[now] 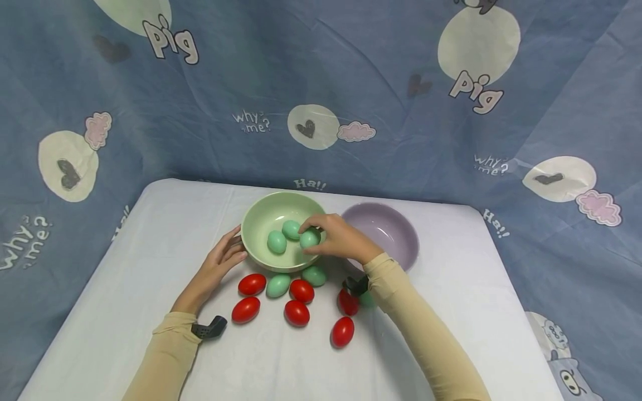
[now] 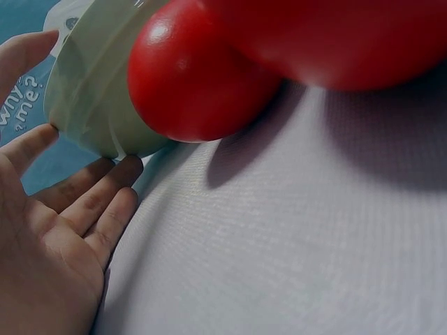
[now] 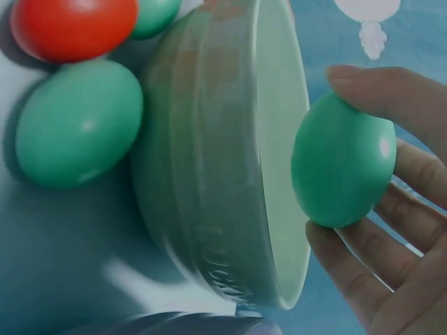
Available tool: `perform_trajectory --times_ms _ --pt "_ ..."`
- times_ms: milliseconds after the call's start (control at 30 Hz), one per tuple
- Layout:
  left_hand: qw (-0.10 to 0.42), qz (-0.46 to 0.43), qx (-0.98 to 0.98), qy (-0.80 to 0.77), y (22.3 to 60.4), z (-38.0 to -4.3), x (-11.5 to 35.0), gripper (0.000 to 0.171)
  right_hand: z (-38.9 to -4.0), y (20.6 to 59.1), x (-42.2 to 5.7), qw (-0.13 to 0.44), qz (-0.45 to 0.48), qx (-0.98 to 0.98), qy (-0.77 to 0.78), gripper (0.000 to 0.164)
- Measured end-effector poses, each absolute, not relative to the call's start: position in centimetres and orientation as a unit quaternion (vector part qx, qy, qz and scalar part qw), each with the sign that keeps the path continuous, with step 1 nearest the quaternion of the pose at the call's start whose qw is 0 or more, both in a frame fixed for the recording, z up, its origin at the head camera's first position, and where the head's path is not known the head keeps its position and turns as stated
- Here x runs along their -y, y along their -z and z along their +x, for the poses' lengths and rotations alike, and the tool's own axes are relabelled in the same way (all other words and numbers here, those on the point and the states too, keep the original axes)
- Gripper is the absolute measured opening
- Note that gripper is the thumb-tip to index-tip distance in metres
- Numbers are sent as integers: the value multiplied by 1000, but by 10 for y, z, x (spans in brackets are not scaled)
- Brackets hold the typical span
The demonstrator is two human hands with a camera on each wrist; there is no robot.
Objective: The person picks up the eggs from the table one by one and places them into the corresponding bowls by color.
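My right hand [image 1: 337, 236] pinches a green egg [image 3: 342, 160] between thumb and fingertips, over the right side of the light green bowl [image 1: 261, 214]. Inside that bowl lie two more green eggs, one nearer the front [image 1: 277, 241] and one behind it [image 1: 291, 229]. With fingers spread and nearly straight, my left hand [image 2: 63, 216] touches the bowl's outer left side with its fingertips. In front of the bowl, a green egg [image 1: 278, 285] lies beside a red egg [image 1: 252, 284], and another green egg [image 3: 80, 124] sits close to the bowl's wall.
A purple bowl [image 1: 401, 239] stands right of the green one, partly behind my right hand and wrist. Several red eggs [image 1: 297, 313] are scattered over the white table [image 1: 281, 367]. A green egg [image 1: 368, 299] shows partly beneath my right forearm. Blue printed cloth [image 1: 381, 161] hangs behind.
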State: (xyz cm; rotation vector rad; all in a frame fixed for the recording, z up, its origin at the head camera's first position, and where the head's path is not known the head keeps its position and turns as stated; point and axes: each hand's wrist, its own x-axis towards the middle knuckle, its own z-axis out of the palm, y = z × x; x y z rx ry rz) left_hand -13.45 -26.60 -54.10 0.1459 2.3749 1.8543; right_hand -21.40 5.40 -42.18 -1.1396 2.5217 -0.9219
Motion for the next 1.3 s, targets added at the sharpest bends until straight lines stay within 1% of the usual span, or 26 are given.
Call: perform_trajectory --times_ms 333,933,1300 --pt "61 48 -784 -616 541 -134 267 70 -238 424 -42 128 -377 -871 287 38" --pt "55 53 -782 -618 542 -135 267 68 -272 423 -24 202 -361 -889 197 36" --pt "59 52 -782 -618 541 -135 266 68 -281 417 -12 254 -335 -889 180 33"
